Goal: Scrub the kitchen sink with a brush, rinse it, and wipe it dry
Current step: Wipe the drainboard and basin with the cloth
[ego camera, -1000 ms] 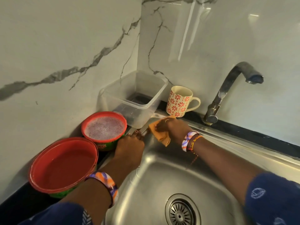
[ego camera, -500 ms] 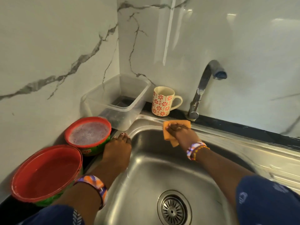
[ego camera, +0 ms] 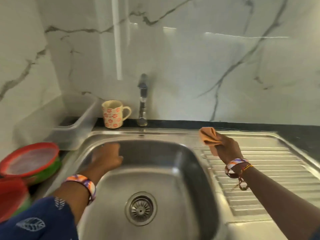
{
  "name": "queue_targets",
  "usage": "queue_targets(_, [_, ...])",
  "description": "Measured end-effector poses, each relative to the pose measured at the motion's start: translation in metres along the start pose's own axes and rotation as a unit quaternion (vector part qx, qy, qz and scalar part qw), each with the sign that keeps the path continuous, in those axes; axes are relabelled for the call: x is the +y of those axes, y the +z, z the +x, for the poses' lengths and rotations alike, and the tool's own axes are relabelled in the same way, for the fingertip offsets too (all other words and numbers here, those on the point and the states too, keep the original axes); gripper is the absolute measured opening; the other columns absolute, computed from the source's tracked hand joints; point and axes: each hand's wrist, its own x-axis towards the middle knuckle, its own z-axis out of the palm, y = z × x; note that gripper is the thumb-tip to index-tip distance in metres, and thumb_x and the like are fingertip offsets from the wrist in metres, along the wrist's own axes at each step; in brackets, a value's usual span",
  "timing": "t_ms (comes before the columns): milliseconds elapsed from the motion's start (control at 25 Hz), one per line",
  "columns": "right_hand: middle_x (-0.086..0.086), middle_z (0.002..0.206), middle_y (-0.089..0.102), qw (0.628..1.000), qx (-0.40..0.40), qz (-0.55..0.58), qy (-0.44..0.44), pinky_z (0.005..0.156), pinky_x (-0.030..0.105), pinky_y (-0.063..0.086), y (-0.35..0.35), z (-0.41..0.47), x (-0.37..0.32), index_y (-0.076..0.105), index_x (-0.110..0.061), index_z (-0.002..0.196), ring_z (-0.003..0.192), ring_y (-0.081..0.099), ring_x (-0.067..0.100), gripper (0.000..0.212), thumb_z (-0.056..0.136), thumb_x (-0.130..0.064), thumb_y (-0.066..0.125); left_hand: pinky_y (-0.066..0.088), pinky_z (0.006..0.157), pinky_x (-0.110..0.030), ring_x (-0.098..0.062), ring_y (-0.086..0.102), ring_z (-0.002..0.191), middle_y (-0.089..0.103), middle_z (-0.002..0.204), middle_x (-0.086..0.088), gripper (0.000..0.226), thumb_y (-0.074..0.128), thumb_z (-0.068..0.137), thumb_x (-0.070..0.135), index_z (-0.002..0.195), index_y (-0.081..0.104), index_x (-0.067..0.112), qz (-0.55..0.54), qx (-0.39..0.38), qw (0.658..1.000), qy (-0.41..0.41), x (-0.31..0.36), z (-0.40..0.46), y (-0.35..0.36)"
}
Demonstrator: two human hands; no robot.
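Right hand out over the back corner of the ribbed drainboard, fingers curled round a bunched orange cloth, which sticks out past the knuckles and hangs a little below the palm. Whether the cloth is actually touching the steel I cannot tell. Left hand sits at the basin's far left wall, just under the rim, palm down with fingers loosely bent and nothing in it; it is blurred, so the exact finger lie is hard to read. The steel sink gleams between the two arms, drain strainer down at the near end. Behind the rim, the tap stands upright on the dark bench, and just left of it a flowered mug, handle turned toward the tap. A clear plastic tub fills the corner. Two red-rimmed bowls crowd the left edge, one near the tub, one closer in. Beaded bands on both wrists.
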Motion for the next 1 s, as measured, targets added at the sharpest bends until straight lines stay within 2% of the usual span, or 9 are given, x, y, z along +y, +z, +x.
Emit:
queue_targets(80, [0.018, 0.099, 0.067, 0.993, 0.086, 0.052, 0.067, 0.075, 0.026, 0.034, -0.039, 0.001, 0.033, 0.063, -0.007, 0.12, 0.098, 0.061, 0.031, 0.03, 0.094, -0.016, 0.053, 0.043, 0.097, -0.035, -0.029, 0.052, 0.122, 0.056, 0.131, -0.013, 0.044, 0.056, 0.091, 0.037, 0.124, 0.056, 0.009, -0.113, 0.009, 0.993, 0.025, 0.067, 0.005, 0.001])
queue_targets(160, [0.025, 0.1, 0.066, 0.971, 0.173, 0.089, 0.136, 0.073, 0.027, 0.03, -0.073, 0.014, 0.075, 0.067, -0.001, 0.109, 0.098, 0.06, 0.039, 0.027, 0.095, -0.018, 0.051, 0.044, 0.09, -0.034, -0.033, 0.055, 0.115, 0.061, 0.122, -0.018, 0.04, 0.049, 0.094, 0.037, 0.113, 0.061, 0.003, -0.221, 0.006, 0.975, 0.025, 0.141, 0.007, 0.012])
queue_targets(240, [0.025, 0.097, 0.068, 0.96, 0.215, 0.06, 0.172, 0.07, 0.028, 0.034, -0.099, 0.034, 0.126, 0.068, -0.004, 0.102, 0.095, 0.062, 0.041, 0.025, 0.095, -0.019, 0.051, 0.042, 0.094, -0.035, -0.035, 0.052, 0.119, 0.057, 0.126, -0.021, 0.042, 0.041, 0.099, 0.034, 0.118, 0.056, -0.001, -0.315, 0.005, 0.949, -0.011, 0.203, 0.007, 0.033])
queue_targets(320, [0.024, 0.1, 0.067, 0.955, 0.224, 0.027, 0.195, 0.075, 0.033, 0.043, -0.12, 0.052, 0.173, 0.067, -0.006, 0.108, 0.098, 0.063, 0.04, 0.025, 0.093, -0.015, 0.049, 0.041, 0.097, -0.04, -0.037, 0.05, 0.118, 0.054, 0.126, -0.022, 0.041, 0.036, 0.1, 0.03, 0.12, 0.052, -0.001, -0.352, 0.038, 0.934, -0.052, 0.249, 0.007, 0.06])
queue_targets(400, [0.028, 0.112, 0.061, 0.953, 0.214, -0.043, 0.212, 0.087, 0.043, 0.044, -0.134, 0.067, 0.215, 0.061, 0.0, 0.115, 0.106, 0.057, 0.044, 0.029, 0.091, -0.006, 0.046, 0.043, 0.097, -0.043, -0.039, 0.052, 0.115, 0.056, 0.123, -0.023, 0.04, 0.034, 0.099, 0.027, 0.119, 0.052, -0.002, -0.348, 0.065, 0.931, -0.088, 0.28, 0.01, 0.088])
queue_targets(520, [0.032, 0.128, 0.048, 0.955, 0.163, -0.157, 0.192, 0.101, 0.051, 0.036, -0.14, 0.089, 0.259, 0.047, 0.012, 0.124, 0.121, 0.044, 0.046, 0.037, 0.089, 0.002, 0.044, 0.043, 0.093, -0.043, -0.043, 0.055, 0.111, 0.058, 0.118, -0.029, 0.039, 0.032, 0.1, 0.024, 0.113, 0.053, -0.005, -0.315, 0.063, 0.935, -0.152, 0.296, 0.018, 0.111])
queue_targets(720, [0.024, 0.139, 0.042, 0.938, -0.047, -0.288, 0.188, 0.111, 0.048, 0.025, -0.109, 0.104, 0.293, 0.044, 0.005, 0.13, 0.133, 0.033, 0.037, 0.042, 0.09, -0.008, 0.041, 0.044, 0.093, -0.043, -0.045, 0.054, 0.111, 0.058, 0.118, -0.03, 0.041, 0.032, 0.1, 0.022, 0.116, 0.056, -0.006, -0.239, 0.067, 0.952, -0.179, 0.303, 0.029, 0.121])
queue_targets(840, [0.016, 0.151, 0.029, 0.939, -0.091, -0.277, 0.185, 0.116, 0.044, 0.017, -0.092, 0.106, 0.288, 0.036, -0.003, 0.14, 0.142, 0.021, 0.032, 0.049, 0.092, -0.01, 0.039, 0.044, 0.092, -0.045, -0.045, 0.053, 0.11, 0.058, 0.118, -0.029, 0.038, 0.033, 0.1, 0.02, 0.115, 0.056, -0.006, -0.241, 0.073, 0.95, -0.183, 0.306, 0.027, 0.119])
queue_targets(1000, [0.021, 0.135, 0.046, 0.959, -0.078, -0.21, 0.174, 0.107, 0.042, 0.032, -0.074, 0.088, 0.242, 0.046, -0.003, 0.132, 0.126, 0.044, 0.037, 0.041, 0.093, -0.009, 0.038, 0.044, 0.088, -0.046, -0.045, 0.054, 0.107, 0.058, 0.114, -0.028, 0.033, 0.034, 0.1, 0.017, 0.112, 0.055, -0.005, -0.268, 0.071, 0.945, -0.173, 0.306, 0.022, 0.116])
